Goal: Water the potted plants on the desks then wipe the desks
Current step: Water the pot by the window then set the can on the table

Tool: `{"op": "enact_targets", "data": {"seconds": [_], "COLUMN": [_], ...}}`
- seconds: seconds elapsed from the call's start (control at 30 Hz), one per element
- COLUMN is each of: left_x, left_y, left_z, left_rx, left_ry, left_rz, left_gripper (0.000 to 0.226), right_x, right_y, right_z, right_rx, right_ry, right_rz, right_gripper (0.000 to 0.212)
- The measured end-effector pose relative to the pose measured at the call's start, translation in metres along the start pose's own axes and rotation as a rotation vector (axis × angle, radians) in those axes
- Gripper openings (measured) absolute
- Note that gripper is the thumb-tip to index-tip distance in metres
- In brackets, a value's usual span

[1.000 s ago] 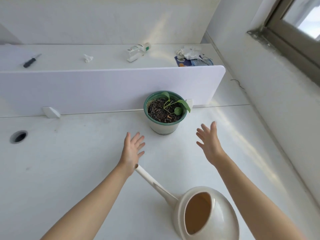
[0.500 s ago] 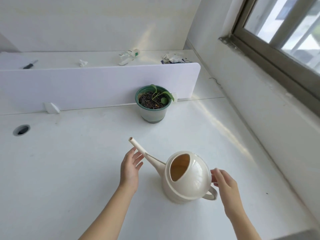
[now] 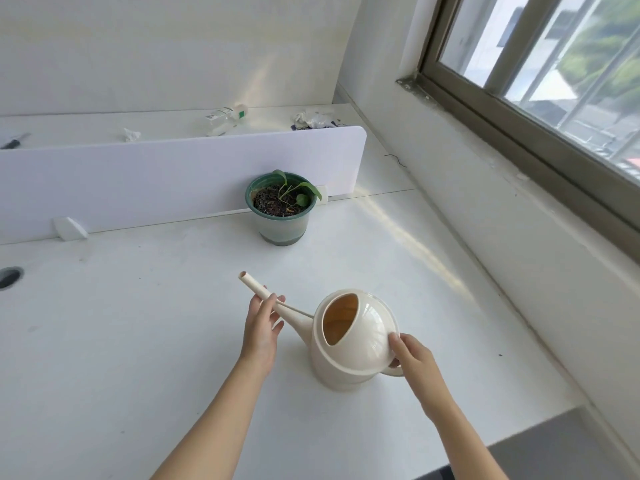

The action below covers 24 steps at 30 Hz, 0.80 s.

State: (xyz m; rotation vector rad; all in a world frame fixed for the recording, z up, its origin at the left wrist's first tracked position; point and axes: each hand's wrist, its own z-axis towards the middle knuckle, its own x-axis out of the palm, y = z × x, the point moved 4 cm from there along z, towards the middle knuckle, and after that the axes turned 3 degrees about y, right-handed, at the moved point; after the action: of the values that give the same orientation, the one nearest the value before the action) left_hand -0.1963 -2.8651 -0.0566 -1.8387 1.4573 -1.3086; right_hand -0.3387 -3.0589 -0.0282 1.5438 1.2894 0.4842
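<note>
Two hands are on your watering can (image 3: 349,341), which stands on the tabletop (image 3: 138,323) near the potted plant (image 3: 282,206). Your left hand (image 3: 261,329) curls loosely round the spout; your right hand (image 3: 414,358) closes on the handle. It looks smooth and could be heavy with water, so lift by the handle.

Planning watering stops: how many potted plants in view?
1. The potted plant stands on the near desk against the white divider. The divider may hide others on the far desk.

One head-worn wide-angle view looks forward and down, close over the desk (image 3: 104,341), with the divider (image 3: 138,174) across the upper left and the window (image 3: 554,64) upper right.
</note>
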Motion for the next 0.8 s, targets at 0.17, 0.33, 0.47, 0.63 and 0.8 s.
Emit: {"op": "enact_targets", "data": {"seconds": [0.17,0.33,0.47,0.63,0.8], "left_x": [-0.002,-0.002,-0.001,0.008,0.035], "left_y": [0.003,-0.001,-0.004,-0.008,-0.014], "left_z": [0.004,0.002,0.0,0.002,-0.014], "left_rx": [-0.011,0.002,-0.014,-0.039,-0.048], "left_ry": [0.001,0.025,0.06,0.14,0.306], "left_rz": [-0.014,-0.044,-0.013,-0.003,0.013], "left_gripper": [0.028,0.015,0.007,0.01,0.014], "right_x": [0.0,-0.003,-0.003,-0.005,-0.02], "right_y": [-0.004,-0.003,0.001,-0.004,-0.005], "right_z": [0.004,0.004,0.002,-0.017,-0.055], "right_rx": [-0.022,-0.013,-0.009,-0.034,-0.036], "right_ry": [-0.014,-0.007,-0.038,-0.151,-0.306], "right_rz": [-0.005,0.112,0.134,0.208,0.265], "right_gripper": [0.035,0.037,0.041,0.047,0.068]}}
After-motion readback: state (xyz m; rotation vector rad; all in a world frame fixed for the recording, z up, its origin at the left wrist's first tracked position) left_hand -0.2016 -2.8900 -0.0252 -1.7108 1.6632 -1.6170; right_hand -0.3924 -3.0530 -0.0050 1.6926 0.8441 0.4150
